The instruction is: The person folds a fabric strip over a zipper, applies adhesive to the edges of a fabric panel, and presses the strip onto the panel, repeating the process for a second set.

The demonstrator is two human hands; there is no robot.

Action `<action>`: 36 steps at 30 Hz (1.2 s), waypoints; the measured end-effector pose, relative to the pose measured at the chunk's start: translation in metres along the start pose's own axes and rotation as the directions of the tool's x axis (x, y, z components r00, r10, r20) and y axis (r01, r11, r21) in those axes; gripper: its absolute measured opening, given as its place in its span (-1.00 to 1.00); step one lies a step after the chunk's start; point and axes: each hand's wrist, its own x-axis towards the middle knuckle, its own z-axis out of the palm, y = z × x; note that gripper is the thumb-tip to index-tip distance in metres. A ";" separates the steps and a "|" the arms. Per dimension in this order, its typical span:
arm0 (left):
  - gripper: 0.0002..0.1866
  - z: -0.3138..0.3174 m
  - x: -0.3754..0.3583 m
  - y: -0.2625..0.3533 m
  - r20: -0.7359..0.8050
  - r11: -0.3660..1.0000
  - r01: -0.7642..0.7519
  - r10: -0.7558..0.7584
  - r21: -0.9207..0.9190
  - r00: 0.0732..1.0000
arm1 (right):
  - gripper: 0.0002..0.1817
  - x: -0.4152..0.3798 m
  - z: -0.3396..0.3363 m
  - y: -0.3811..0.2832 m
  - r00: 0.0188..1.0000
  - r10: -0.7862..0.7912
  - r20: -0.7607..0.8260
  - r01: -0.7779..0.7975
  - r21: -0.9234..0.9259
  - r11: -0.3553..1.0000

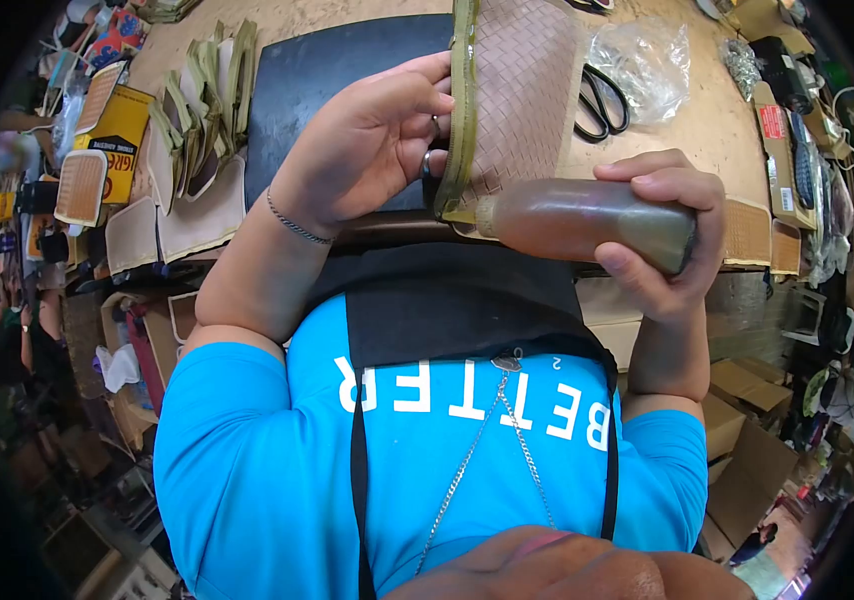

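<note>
A mauve woven-pattern panel [522, 90] with an olive-green edge strip stands in front of me, over a black mat [297, 95]. My left hand [377, 135] is closed on its left edge, thumb near the strip, with some fingers hidden behind it. In my right hand [672, 215] is a translucent squeeze bottle [577, 220] of brownish liquid, lying almost level. Its nozzle points left and meets the lower end of the olive strip. Black-handled scissors [602, 105] lie just right of the panel.
Crumpled clear plastic [642, 65] lies beyond the scissors. Folded olive-edged pieces [202, 110] stand at the left, near a yellow adhesive tin [127, 130]. Tan woven pieces [747, 230] rest along the table's right front edge. Boxes and tools crowd the far right.
</note>
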 end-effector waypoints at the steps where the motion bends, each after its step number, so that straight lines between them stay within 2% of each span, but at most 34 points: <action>1: -0.45 0.000 0.002 -0.001 -0.002 1.000 0.007 -0.007 -0.016 1.000 | -0.46 -0.001 -0.001 0.001 1.000 -0.002 0.020 0.002 -0.006 1.000; 4: -0.45 0.004 0.008 -0.003 -0.054 0.999 -0.027 0.025 -0.034 0.998 | -0.45 -0.001 -0.013 0.003 0.999 0.034 -0.003 -0.034 0.022 0.999; 7: -0.43 -0.007 0.016 -0.014 -0.017 0.986 -0.126 0.128 0.113 0.992 | -0.44 0.001 -0.027 -0.004 0.950 0.153 -0.273 -0.095 0.216 0.972; 10: -0.50 -0.031 0.018 -0.023 0.072 0.878 -0.199 0.186 0.435 0.980 | -0.45 0.004 -0.065 0.003 0.910 0.033 -0.414 0.080 0.254 0.964; 11: -0.52 -0.037 0.020 -0.025 0.108 0.813 -0.224 0.198 0.538 0.974 | -0.45 0.004 -0.075 0.002 0.905 0.046 -0.423 0.046 0.205 0.978; 12: -0.56 -0.038 0.019 -0.026 0.118 0.809 -0.232 0.200 0.540 0.973 | -0.45 0.005 -0.083 -0.002 0.898 0.060 -0.435 0.009 0.155 0.988; 15: -0.57 -0.038 0.014 -0.029 0.148 0.797 -0.214 0.157 0.565 0.976 | -0.46 0.009 -0.094 -0.008 0.912 0.055 -0.407 -0.042 0.040 0.998; 17: -0.58 -0.031 0.012 -0.031 0.146 0.811 -0.218 0.164 0.544 0.976 | -0.46 0.014 -0.099 -0.009 0.952 0.014 -0.307 -0.016 -0.005 1.000; 20: -0.58 -0.032 0.011 -0.031 0.149 0.794 -0.209 0.150 0.571 0.977 | -0.43 0.039 -0.048 -0.031 0.873 0.001 -0.488 -0.053 -0.093 0.994; 22: -0.59 -0.032 0.009 -0.029 0.148 0.787 -0.203 0.143 0.582 0.979 | -0.40 0.046 -0.039 -0.044 0.855 0.003 -0.518 -0.072 -0.114 0.991; 25: -0.58 -0.035 0.006 -0.028 0.160 0.761 -0.215 0.147 0.612 0.976 | -0.38 0.052 -0.042 -0.055 0.901 0.040 -0.432 -0.080 -0.075 0.994; 29: -0.57 -0.030 0.003 -0.026 0.155 0.743 -0.220 0.157 0.632 0.975 | -0.38 0.051 -0.045 -0.049 0.934 -0.021 -0.356 -0.005 -0.073 0.997; 32: -0.55 -0.032 0.002 -0.027 0.152 0.756 -0.203 0.137 0.622 0.979 | -0.45 0.039 -0.061 -0.036 0.962 -0.078 -0.260 0.034 -0.170 0.985; 33: -0.48 -0.034 0.002 -0.027 0.149 0.762 -0.181 0.112 0.622 0.982 | -0.48 0.038 -0.062 -0.033 0.970 -0.093 -0.224 0.043 -0.217 0.975; 35: -0.33 -0.037 0.001 -0.026 0.143 0.771 -0.139 0.063 0.621 0.988 | -0.49 0.033 -0.053 -0.037 0.954 -0.066 -0.292 0.006 -0.201 0.980; 36: -0.33 -0.037 0.001 -0.025 0.145 0.774 -0.145 0.070 0.616 0.987 | -0.49 0.033 -0.049 -0.039 0.944 -0.052 -0.326 -0.012 -0.193 0.981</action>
